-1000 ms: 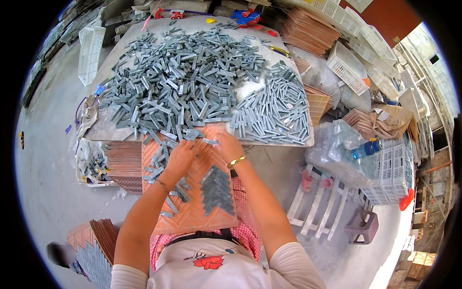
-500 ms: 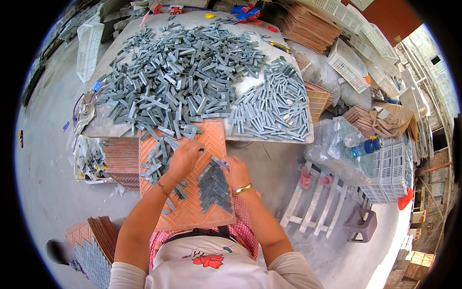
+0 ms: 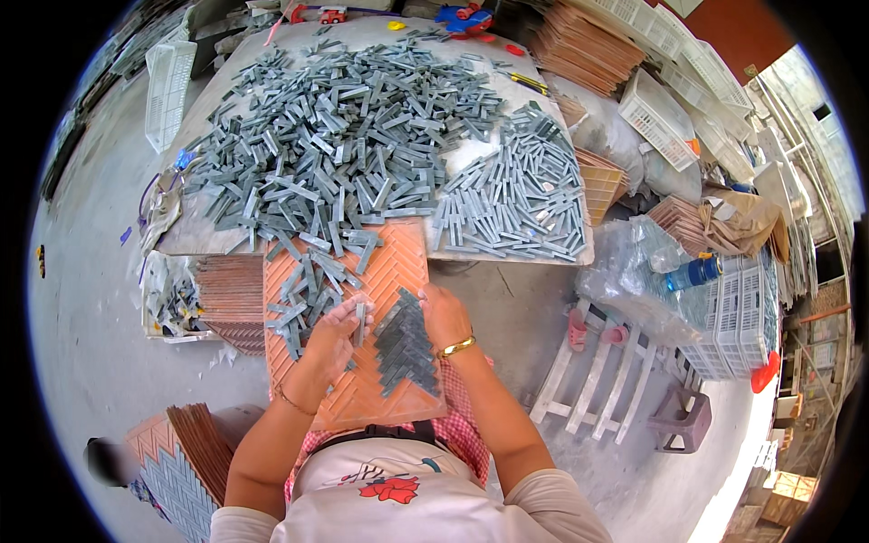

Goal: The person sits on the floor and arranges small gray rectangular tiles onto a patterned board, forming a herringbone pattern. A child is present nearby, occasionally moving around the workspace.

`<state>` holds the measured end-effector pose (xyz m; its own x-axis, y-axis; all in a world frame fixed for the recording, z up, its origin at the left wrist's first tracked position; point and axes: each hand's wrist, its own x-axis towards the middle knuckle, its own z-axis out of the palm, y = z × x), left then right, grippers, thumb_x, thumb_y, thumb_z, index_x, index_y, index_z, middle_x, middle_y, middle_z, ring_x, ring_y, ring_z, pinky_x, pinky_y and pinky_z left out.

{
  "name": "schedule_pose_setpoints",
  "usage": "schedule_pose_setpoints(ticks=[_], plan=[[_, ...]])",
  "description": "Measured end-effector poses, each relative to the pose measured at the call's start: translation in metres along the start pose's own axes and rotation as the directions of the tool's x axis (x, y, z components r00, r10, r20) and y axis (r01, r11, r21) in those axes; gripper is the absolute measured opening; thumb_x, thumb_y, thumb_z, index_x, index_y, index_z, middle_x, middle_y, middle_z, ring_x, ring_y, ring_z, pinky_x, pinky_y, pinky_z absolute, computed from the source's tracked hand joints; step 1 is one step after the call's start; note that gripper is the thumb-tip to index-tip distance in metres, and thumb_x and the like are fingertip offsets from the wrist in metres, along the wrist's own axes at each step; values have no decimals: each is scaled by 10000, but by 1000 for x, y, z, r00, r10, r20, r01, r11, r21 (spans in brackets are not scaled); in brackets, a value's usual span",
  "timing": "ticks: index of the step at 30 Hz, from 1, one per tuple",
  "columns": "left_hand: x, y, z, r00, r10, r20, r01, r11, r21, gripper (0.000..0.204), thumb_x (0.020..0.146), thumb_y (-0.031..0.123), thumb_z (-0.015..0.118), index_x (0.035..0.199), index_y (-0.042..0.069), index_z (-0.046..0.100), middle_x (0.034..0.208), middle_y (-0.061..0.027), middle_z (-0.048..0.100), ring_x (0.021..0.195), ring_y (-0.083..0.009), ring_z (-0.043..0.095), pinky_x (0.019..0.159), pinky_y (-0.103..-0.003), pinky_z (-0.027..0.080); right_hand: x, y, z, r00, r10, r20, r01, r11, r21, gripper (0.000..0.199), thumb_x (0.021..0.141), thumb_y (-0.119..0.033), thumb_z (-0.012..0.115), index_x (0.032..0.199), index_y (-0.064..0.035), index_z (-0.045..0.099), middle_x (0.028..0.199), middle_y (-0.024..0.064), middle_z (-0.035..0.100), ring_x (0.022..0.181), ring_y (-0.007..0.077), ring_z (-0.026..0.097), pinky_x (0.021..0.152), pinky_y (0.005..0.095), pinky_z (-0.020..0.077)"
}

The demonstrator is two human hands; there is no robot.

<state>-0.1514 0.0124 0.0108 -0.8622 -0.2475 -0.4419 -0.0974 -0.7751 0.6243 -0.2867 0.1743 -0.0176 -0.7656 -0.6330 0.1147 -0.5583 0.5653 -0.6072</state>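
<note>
An orange herringbone-grooved tray (image 3: 396,253) lies in front of me, tilted slightly. Dark grey stone strips set in its grooves form a herringbone patch (image 3: 405,346) on the right side. My left hand (image 3: 331,342) is turned partly palm up over the tray's middle, pinching a small grey stone strip (image 3: 360,322) upright between thumb and fingers. Beside the upper right corner of the patch, my right hand (image 3: 446,317) has its fingers pressed together at the tray's right edge; whatever they hold is hidden. Loose strips (image 3: 308,288) lie on the tray's left part.
A large heap of grey strips (image 3: 335,136) covers the table beyond, with a spread of thinner strips (image 3: 516,190) to its right. Stacked orange trays (image 3: 233,294) stand at left. A white slatted rack (image 3: 593,380) and purple stool (image 3: 679,421) are on the right.
My left hand has drawn back toward me from the loose strips, turning up with a strip in its fingers. The strip seen at my right fingertips no longer shows there; that hand rose slightly.
</note>
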Motion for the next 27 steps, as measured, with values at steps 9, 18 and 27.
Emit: schedule_pose_setpoints(ticks=[9,18,27], plan=[[31,-23,-9,889,431,156,-283,249,926,458,782,-29,604,1232,10,526,1003,-142,595,805,-243,613,699,-316,492,6,-3,-1,997,38,-72,-33,998,60,197,768,-102,657,925,-78,540,857,124,531,756,343,576,646,434,475],[35,-37,9,736,606,302,-258,-161,953,336,719,28,673,1047,20,599,970,-143,613,912,-321,563,781,-386,462,-13,-3,-10,987,1,-161,32,979,200,159,764,-92,667,889,-51,576,807,116,575,710,312,584,623,401,472],[2,-41,0,671,610,422,-336,-257,906,313,733,24,649,1037,15,573,972,-136,595,923,-323,552,795,-395,459,-39,-2,-18,977,52,-207,16,949,315,119,756,-57,667,847,-40,593,783,123,599,696,295,606,605,349,481]])
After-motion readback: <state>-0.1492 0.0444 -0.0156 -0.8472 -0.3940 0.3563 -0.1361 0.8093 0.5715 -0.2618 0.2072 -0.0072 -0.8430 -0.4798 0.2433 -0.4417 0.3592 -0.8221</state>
